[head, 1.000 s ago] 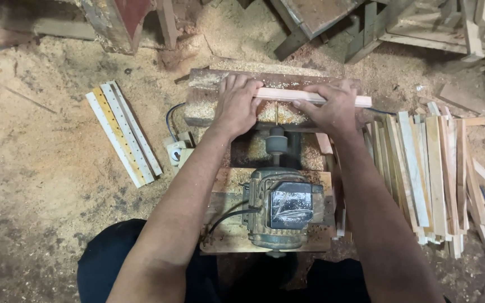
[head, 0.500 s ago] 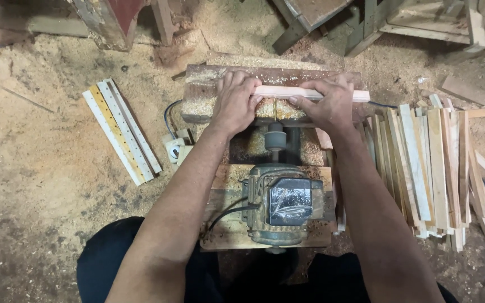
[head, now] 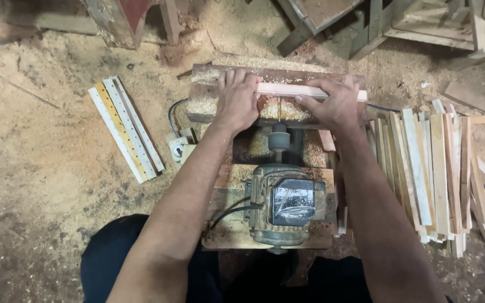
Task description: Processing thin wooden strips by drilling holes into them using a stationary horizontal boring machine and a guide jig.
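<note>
Hands first, in the head view: your left hand (head: 237, 101) and right hand (head: 335, 104) lie with fingers curled down over one pale, narrow wooden strip (head: 293, 90), pressing it flat on the sawdust-covered wooden bench block (head: 209, 76) above the grey electric motor (head: 287, 205). You appear mid-pass on this piece. Many pale cut slats (head: 430, 168) are stacked at your right; which are finished can't be told.
</note>
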